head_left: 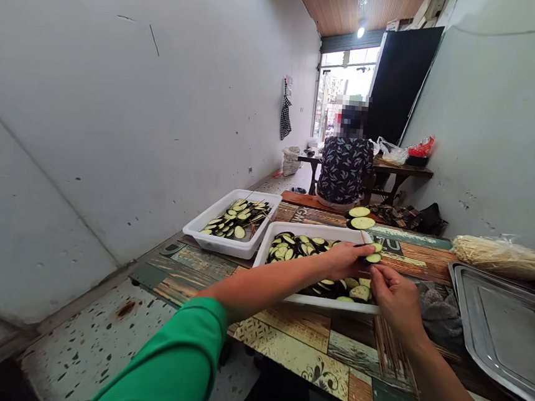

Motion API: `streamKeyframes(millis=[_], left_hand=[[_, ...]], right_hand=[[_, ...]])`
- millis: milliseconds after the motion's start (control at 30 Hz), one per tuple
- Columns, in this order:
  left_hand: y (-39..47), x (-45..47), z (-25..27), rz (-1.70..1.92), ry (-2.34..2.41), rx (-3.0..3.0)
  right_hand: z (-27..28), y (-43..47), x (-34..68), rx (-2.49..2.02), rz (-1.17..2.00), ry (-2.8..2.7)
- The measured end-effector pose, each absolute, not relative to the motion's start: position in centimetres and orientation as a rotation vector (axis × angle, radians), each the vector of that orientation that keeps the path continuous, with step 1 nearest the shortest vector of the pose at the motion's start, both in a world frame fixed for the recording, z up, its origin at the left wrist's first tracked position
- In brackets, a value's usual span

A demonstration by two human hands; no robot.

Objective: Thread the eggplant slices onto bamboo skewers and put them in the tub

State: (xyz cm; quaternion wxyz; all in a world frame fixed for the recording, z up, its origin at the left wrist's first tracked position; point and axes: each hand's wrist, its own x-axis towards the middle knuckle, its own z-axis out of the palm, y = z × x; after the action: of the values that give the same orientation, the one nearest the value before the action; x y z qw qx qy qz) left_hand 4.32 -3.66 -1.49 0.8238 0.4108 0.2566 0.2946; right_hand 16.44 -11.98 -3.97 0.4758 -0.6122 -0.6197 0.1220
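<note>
My left hand [349,261] is closed over the front white tub, gripping dark-skinned eggplant slices [373,258]. A thin skewer sticks up beyond its fingers, with two more eggplant slices [362,222] at the far end. My right hand [393,289] meets it from the right, thumb and fingertips pinched on what looks like the lower part of the skewer; the fingers partly hide it. Below both hands, cut eggplant fills the white tub [274,229]. Loose bamboo skewers [390,348] lie on the table beneath my right forearm.
A second white tub [217,244] with skewered eggplant stands at the left. Metal trays [509,328], a grey cloth [438,309] and bagged enoki mushrooms [499,256] are on the right. A person [346,170] sits ahead, back turned, at another table [410,170].
</note>
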Motion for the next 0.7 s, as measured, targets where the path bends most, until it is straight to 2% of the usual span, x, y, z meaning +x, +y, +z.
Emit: streamKeyframes(millis=[133,333,700], left_hand=[[-3.3,4.4,-1.4,0.614,0.580,0.892],[-1.7,2.6,0.7,0.972,0.566,0.727],[-1.2,2.3,0.5,0.960,0.587,0.617]], right_hand=[[-3.9,-12.0,16.4,-1.493,0.334,-1.481],[-3.9,-12.2,16.2,-1.499,0.334,-1.539],[-3.2,-12.6,16.0,-1.432,0.318,-1.675]])
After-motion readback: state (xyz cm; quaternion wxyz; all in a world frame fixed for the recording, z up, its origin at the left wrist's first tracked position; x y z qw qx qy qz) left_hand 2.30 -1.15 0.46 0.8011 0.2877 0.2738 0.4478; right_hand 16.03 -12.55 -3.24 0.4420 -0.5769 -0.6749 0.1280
